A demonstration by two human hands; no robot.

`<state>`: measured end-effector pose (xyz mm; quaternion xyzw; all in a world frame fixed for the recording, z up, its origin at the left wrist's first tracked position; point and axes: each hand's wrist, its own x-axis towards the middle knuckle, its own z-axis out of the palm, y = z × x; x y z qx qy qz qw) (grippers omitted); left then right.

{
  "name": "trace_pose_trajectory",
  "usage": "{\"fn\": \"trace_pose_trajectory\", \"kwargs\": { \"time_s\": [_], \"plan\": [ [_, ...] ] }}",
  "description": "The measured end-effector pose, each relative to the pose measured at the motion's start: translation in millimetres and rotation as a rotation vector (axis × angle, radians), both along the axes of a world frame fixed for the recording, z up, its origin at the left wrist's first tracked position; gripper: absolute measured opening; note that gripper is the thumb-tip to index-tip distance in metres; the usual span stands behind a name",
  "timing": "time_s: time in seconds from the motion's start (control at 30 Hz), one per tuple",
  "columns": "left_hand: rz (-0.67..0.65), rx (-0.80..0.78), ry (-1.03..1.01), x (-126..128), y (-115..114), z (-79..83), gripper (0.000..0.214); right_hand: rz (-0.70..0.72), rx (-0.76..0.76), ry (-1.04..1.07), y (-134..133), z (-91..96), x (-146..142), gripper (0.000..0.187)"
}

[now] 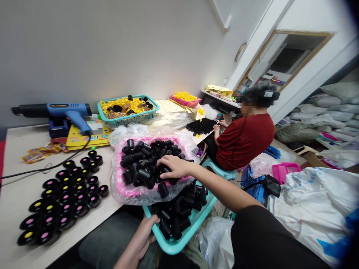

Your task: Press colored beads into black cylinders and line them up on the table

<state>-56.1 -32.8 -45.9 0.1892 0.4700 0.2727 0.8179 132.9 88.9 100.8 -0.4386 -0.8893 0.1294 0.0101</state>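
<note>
My left hand (144, 233) is closed around the near-left rim of a turquoise basket (171, 248), which sits tilted over my lap at the table edge. Black plastic cylinders (176, 224) fill that basket. My right hand (175, 167) reaches into a pink basket (127, 190) lined with clear plastic, its fingers stretched over a heap of black cylinders (144, 175). Whether a piece lies beneath its palm is hidden. On the table to the left stand rows of round black pieces (66, 198) with pink or yellow centres.
A blue heat gun (64, 110) rests at the back left, its black cable (56, 169) crossing the table. Behind is a turquoise basket (123, 119) of yellow parts. A co-worker in a red shirt (249, 138) sits at the right. White sacks (311, 205) lie on the right.
</note>
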Motion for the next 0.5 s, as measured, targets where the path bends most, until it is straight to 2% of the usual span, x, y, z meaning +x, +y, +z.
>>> {"fn": "trace_pose_trajectory", "kwargs": {
  "time_s": [0.2,0.27,0.33,0.4,0.43,0.5],
  "plan": [
    [-0.016,-0.01,-0.026,0,2,-3.8,0.023,-0.005,0.148,-0.066,-66,25.8,22,0.033],
    [-0.027,-0.013,-0.037,0,3,-4.4,0.024,0.001,0.115,-0.02,-86,36.1,24,0.03],
    [-0.031,-0.02,-0.038,0,3,-4.9,0.024,0.016,0.014,0.028,-99,42.1,25,0.028],
    [-0.03,-0.026,-0.032,1,3,-5.0,0.022,-0.003,-0.075,0.07,-104,39.3,25,0.025],
    [-0.029,-0.028,-0.028,1,3,-4.8,0.022,-0.034,-0.067,0.081,-103,33.9,25,0.024],
    [-0.026,-0.026,-0.026,1,3,-3.7,0.022,-0.12,0.068,0.048,-97,16.3,24,0.024]
  ]
}}
